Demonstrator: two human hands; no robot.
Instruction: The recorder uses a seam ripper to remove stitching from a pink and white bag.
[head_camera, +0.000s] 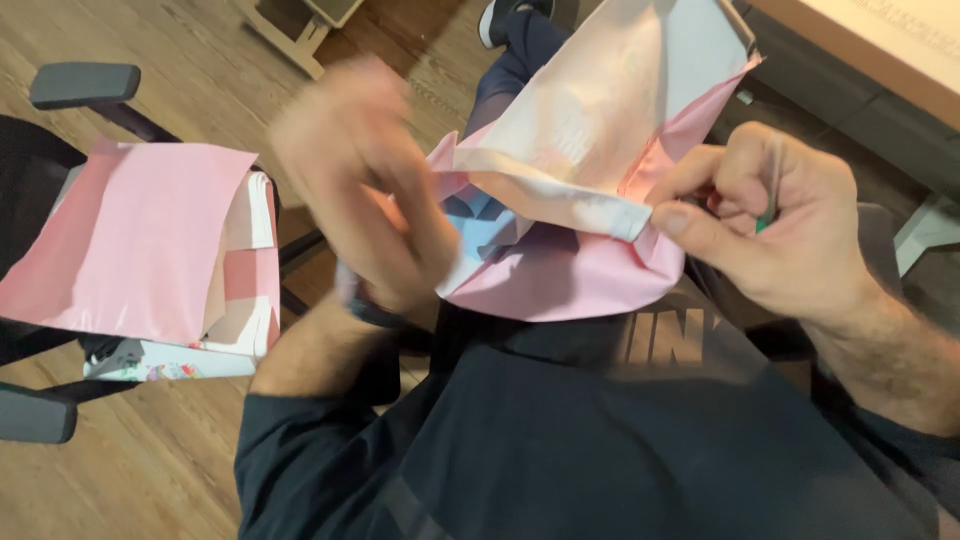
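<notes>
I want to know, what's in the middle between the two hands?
In the head view, the pink-and-white folded paper spans between the blurred left hand and the right hand, which pinches its folded edge.

I'm looking at an office or home study here: wood plank floor (150, 470), an office chair (60, 100) with padded armrests, a counter (870, 50) edge top right.
</notes>
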